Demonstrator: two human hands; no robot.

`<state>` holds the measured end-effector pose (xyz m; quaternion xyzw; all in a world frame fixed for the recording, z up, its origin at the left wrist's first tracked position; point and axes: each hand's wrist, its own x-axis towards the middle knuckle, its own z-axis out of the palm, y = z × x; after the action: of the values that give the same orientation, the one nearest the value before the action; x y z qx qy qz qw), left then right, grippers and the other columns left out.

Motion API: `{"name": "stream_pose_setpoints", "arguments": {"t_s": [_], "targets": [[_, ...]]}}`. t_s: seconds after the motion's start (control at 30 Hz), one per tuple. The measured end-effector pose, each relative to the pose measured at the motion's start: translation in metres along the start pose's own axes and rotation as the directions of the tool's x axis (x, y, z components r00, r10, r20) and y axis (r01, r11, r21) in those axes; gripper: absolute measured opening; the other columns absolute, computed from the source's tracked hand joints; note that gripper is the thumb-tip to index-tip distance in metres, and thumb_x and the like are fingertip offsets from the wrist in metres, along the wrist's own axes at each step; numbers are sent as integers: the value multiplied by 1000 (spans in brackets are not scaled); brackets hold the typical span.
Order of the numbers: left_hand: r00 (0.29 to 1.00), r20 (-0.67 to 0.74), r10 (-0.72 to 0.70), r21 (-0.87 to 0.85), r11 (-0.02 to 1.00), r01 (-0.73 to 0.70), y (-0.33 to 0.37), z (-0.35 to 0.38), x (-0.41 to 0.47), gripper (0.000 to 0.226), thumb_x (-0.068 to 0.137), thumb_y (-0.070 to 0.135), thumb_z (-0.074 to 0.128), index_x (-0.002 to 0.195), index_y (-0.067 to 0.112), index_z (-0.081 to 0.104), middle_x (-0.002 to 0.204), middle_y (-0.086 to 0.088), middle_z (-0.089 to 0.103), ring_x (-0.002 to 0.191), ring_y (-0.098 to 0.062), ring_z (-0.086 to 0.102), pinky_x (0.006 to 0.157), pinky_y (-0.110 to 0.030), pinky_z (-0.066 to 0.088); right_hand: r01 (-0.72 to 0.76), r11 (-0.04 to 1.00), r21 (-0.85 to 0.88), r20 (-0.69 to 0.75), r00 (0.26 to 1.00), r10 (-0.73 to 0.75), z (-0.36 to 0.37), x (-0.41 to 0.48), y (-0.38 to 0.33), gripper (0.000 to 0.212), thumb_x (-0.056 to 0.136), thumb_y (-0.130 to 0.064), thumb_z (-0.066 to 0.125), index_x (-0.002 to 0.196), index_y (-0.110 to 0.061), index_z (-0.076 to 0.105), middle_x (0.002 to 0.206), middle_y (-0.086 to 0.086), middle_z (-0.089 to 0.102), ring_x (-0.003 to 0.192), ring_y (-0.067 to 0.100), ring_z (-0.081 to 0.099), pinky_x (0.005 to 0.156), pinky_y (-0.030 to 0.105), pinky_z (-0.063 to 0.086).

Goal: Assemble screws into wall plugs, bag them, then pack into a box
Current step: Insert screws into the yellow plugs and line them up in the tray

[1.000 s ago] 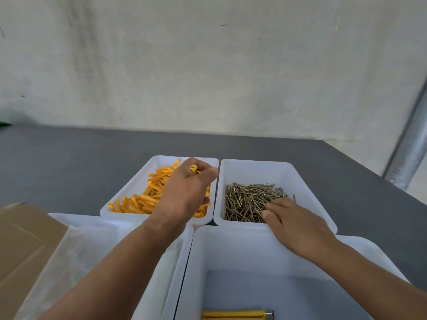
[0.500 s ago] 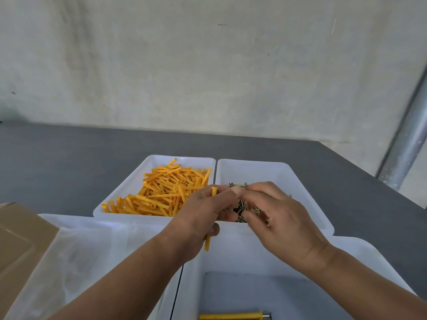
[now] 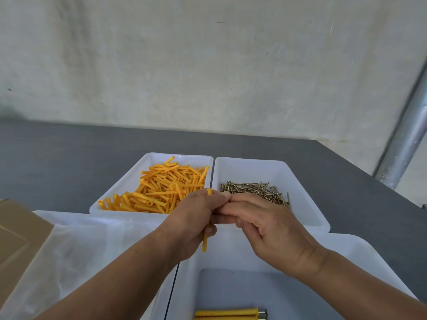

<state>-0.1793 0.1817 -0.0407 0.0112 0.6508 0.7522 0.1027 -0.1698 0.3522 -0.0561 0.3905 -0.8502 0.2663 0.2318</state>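
My left hand (image 3: 193,218) grips an orange wall plug (image 3: 205,243) held upright, its ends showing above and below the fingers. My right hand (image 3: 263,224) meets it fingertip to fingertip at the plug's top; its fingers are pinched together, and whatever they hold is hidden. Behind the hands, a white tray (image 3: 120,192) holds a heap of orange wall plugs (image 3: 161,188), and the white tray (image 3: 307,192) beside it holds several brass screws (image 3: 256,189). In the near white bin (image 3: 346,257) lie assembled plugs with screw heads (image 3: 231,313).
A white bin lined with clear plastic bags (image 3: 76,257) sits at the near left. A brown cardboard box (image 3: 16,232) pokes in at the left edge. The grey table (image 3: 57,158) ends at the right, where a metal pole (image 3: 406,137) rises against the wall.
My left hand lifted a plug from the plug tray and drew it toward me. My right hand left the screw tray and closed in on the plug's top.
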Motion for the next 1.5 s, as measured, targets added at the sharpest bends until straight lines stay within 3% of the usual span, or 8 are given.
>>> {"name": "stream_pose_setpoints", "arguments": {"t_s": [0.13,0.3,0.5,0.67,0.8,1.17,1.3,1.5], "targets": [[999,-39,-10,-20,1000,9,1,-1,2,15,99,15,52,92,6,61,81,-12,73,73,-18,71,38,-16,32,-97,994,-48,-6,995,97,-1,-1,1,36,93,-16,54,126,-27,55,117,-13,59,98,5,58,81,30,52],[998,-51,-27,-66,998,23,1,-3,4,11,98,14,53,95,6,60,85,-16,74,73,-19,72,37,-15,32,-236,967,-97,-33,972,234,-6,1,1,13,92,-37,57,104,-33,55,84,-15,60,72,5,53,62,24,44],[998,-2,-63,-42,997,63,0,-3,3,16,98,21,53,95,8,63,76,-7,71,62,-13,65,38,-16,31,-409,866,286,-70,893,445,-12,7,-2,13,88,-24,66,78,-33,64,71,-10,66,59,9,65,57,28,54],[973,163,-163,-62,983,175,6,-3,2,49,93,52,49,107,9,67,76,-9,64,58,-15,53,42,-20,29,-483,646,592,-15,794,607,-23,10,-1,22,91,-15,63,70,-22,67,69,2,67,57,18,64,52,26,49],[945,270,-187,-81,973,215,5,-5,2,51,95,46,35,112,15,72,78,-10,61,62,-17,54,46,-22,32,-501,495,710,56,741,670,-29,12,3,26,91,-11,58,66,-13,66,72,9,67,57,22,61,48,28,47],[964,228,-134,54,991,125,2,-2,-1,41,93,22,38,104,14,76,73,-5,56,58,-15,52,48,-24,34,-555,471,686,131,731,670,-30,11,8,29,91,-9,54,64,-13,65,69,12,65,55,24,60,46,27,46],[988,145,-45,251,968,7,0,2,-2,35,96,17,42,98,12,77,71,-1,52,59,-13,50,50,-23,36,-579,481,658,148,726,672,-29,12,10,17,73,-23,57,60,-14,63,66,12,63,52,22,57,45,28,44],[980,194,41,433,893,-123,1,5,-4,24,96,17,50,99,12,73,71,3,55,60,-9,52,54,-22,40,-648,454,612,231,695,681,-30,10,12,23,65,-27,54,67,-6,62,64,11,61,51,23,55,44,28,43]]}}
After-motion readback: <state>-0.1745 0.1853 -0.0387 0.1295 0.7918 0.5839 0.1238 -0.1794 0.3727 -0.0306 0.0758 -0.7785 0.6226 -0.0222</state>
